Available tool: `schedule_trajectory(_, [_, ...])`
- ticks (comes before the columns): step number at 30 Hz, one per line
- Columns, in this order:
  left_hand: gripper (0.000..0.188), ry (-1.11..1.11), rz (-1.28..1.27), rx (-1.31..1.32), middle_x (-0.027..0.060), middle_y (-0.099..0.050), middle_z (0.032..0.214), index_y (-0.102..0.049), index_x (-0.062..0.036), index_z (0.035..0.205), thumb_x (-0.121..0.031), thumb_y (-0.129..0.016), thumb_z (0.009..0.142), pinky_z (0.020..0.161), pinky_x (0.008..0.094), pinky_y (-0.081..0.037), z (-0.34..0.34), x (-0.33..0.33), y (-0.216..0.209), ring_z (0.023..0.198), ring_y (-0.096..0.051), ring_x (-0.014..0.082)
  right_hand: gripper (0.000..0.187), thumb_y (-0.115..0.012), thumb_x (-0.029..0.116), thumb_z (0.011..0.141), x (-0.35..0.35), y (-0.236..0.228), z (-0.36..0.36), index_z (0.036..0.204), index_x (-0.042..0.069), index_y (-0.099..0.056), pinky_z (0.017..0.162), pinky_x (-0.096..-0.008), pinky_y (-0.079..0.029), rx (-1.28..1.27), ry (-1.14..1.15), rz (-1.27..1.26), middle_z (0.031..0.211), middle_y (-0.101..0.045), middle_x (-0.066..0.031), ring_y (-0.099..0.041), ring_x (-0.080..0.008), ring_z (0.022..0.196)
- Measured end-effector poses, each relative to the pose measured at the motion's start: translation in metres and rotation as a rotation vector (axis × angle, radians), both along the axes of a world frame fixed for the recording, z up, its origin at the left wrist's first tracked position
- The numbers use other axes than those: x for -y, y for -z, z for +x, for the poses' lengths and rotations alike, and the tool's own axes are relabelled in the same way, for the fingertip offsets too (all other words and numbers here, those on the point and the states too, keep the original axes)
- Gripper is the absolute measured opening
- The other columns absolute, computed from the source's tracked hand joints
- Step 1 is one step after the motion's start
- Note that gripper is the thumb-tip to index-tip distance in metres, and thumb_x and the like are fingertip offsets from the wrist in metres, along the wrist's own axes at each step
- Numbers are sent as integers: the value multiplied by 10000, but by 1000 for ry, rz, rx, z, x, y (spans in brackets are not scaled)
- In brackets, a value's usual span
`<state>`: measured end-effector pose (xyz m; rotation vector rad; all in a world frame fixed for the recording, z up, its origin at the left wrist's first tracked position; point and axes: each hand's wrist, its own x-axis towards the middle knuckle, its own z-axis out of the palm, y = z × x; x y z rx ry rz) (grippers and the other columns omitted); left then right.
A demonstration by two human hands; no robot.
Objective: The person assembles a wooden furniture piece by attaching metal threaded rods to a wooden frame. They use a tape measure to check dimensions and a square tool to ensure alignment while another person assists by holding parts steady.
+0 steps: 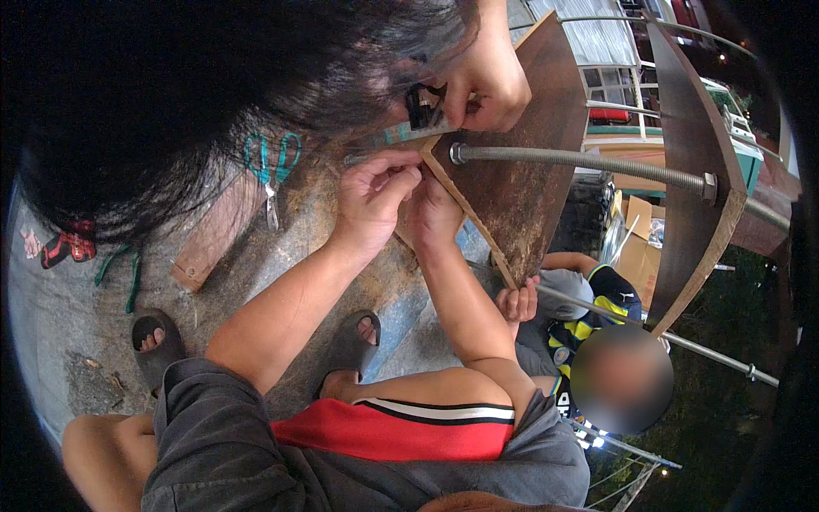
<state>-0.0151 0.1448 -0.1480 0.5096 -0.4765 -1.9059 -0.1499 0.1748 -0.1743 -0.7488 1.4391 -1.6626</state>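
My left hand (pixel 380 194) is closed at the corner of a brown wooden board (pixel 520 171), thumb and fingers pinched together; what they grip is too small to make out. Close beside it, my right hand (pixel 435 213) is curled against the board's edge, its fingertips partly hidden by the left hand and the wood. Through the board runs a threaded metal rod (pixel 580 158) with a nut at the near end. Just above, another person's hand (pixel 490 90) is closed next to a black object (pixel 424 107) I cannot identify.
A second wooden panel (pixel 699 171) stands further along the rod. Another person's hand (pixel 517 300) touches the board's lower corner. On the concrete floor lie teal-handled pliers (pixel 271 166), a wood block (pixel 223 235), green-handled pliers (pixel 132 277) and a red-and-black tool (pixel 70 244). Dark hair covers the upper left.
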Motion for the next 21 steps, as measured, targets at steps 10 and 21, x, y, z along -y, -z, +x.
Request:
schedule_trajectory(10, [232,1,-12,15,26,-718,943,-736,15,1154,-43,-696,933,755,230,-461,1,0,-1,804,-582,85,219,-661,173,1034,-2,4,-6,1208,42,-675,961,-321,-483,42,-51,1,1188,-654,-20,-591,-144,1104])
schedule_trajectory(21, [226,10,-17,16,41,-733,981,-716,26,1167,-46,-728,953,787,235,-499,-3,0,-7,856,-625,86,279,-636,202,1046,-9,23,-25,1267,39,-682,937,-320,-505,-96,-42,82,1237,-664,-37,-607,-149,1102])
